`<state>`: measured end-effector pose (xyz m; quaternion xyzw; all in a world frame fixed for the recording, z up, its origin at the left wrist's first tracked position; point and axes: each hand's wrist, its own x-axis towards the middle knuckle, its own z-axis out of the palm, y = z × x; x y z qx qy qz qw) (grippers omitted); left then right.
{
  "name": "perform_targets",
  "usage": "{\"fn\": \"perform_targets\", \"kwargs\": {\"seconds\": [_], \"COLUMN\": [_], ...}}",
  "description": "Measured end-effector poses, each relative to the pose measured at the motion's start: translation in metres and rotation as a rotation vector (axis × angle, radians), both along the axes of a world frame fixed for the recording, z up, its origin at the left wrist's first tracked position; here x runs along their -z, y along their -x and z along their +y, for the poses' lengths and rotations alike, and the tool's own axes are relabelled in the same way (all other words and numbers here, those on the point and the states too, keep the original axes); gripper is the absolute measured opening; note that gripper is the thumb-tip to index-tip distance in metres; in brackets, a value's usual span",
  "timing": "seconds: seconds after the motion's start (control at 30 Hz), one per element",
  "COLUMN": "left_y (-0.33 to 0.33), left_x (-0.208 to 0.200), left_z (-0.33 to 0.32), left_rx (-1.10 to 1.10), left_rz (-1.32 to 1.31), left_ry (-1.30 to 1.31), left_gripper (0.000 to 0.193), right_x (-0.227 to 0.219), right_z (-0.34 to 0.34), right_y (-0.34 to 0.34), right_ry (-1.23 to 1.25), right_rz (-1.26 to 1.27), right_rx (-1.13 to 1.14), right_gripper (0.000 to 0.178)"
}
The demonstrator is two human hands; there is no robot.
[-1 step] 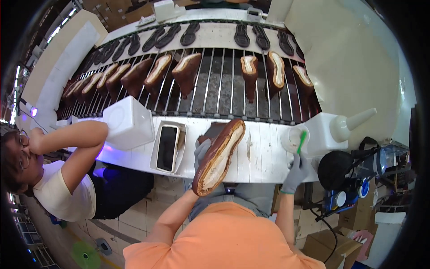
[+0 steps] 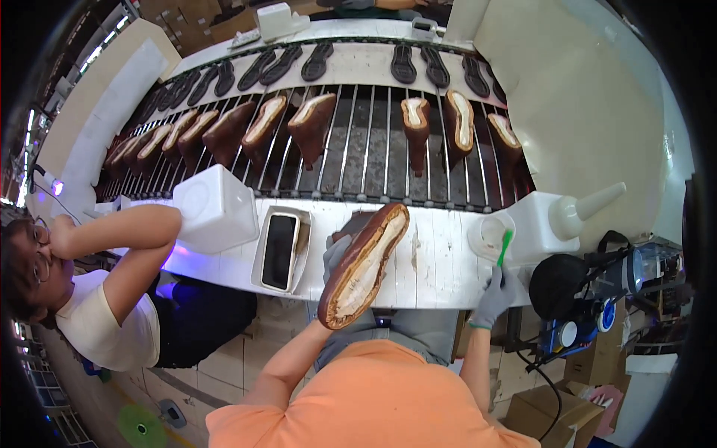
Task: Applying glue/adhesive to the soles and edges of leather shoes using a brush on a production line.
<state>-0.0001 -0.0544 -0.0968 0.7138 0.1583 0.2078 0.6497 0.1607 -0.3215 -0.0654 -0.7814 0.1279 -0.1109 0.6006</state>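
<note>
My left hand (image 2: 336, 256), in a grey glove, is closed on a brown shoe upper (image 2: 367, 267). The upper is tilted, with its pale underside facing up, and it hides most of my fingers. A thin green brush (image 2: 505, 249) is pinched in my gloved right hand (image 2: 493, 297). Its upper end overlaps the right side of a round white cup (image 2: 479, 243); whether it touches the cup I cannot tell. Beside the cup lies a white bottle (image 2: 541, 224) with a long pale nozzle.
Several brown uppers (image 2: 310, 123) stand on a rack of metal rods (image 2: 364, 149). Dark soles (image 2: 403, 63) line the shelf behind. On the white table (image 2: 441, 261) are a phone (image 2: 279, 252) in a tray and a white container (image 2: 216, 209). At left sits another person (image 2: 112, 299).
My right hand has shifted slightly down and to the right with the brush. The whole scene sits slightly lower in the picture. My left hand still holds the upper.
</note>
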Motion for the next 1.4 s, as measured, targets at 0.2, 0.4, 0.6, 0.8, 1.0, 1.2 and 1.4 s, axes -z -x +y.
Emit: {"fn": "perform_targets", "kwargs": {"seconds": [0.2, 0.4, 0.6, 0.8, 1.0, 1.2, 1.4], "left_y": [-0.011, -0.043, -0.038, -0.002, 0.036, 0.033, 0.03], "left_x": [-0.053, -0.077, -0.061, -0.027, 0.003, -0.001, 0.0], "left_z": [0.0, -0.005, 0.003, 0.009, -0.003, -0.003, -0.004], "left_rx": [-0.295, -0.213, -0.039, -0.213, -0.168, -0.103, -0.17], "left_rz": [-0.071, 0.012, -0.074, -0.111, -0.083, -0.074, -0.054], "left_ry": [-0.055, 0.389, 0.314, 0.096, -0.52, -0.708, -0.723], "left_gripper": [0.057, 0.062, 0.065, 0.055, 0.038, 0.029, 0.027], "right_x": [0.028, -0.027, -0.053, -0.056, -0.022, 0.055, 0.121], "right_z": [-0.036, 0.038, 0.109, 0.182, 0.3, 0.37, 0.393], "right_y": [0.02, 0.077, 0.093, 0.025, -0.032, -0.071, -0.102], "right_ry": [0.655, -0.154, -0.924, -0.78, -0.69, 0.003, 0.184], "right_rz": [-0.164, 0.151, 0.503, 0.45, -0.038, -0.026, 0.051], "right_rx": [-0.129, -1.027, -0.756, -0.786, -0.629, -0.601, -0.683], "right_gripper": [0.035, 0.08, 0.058, 0.046, 0.037, 0.07, 0.097]}}
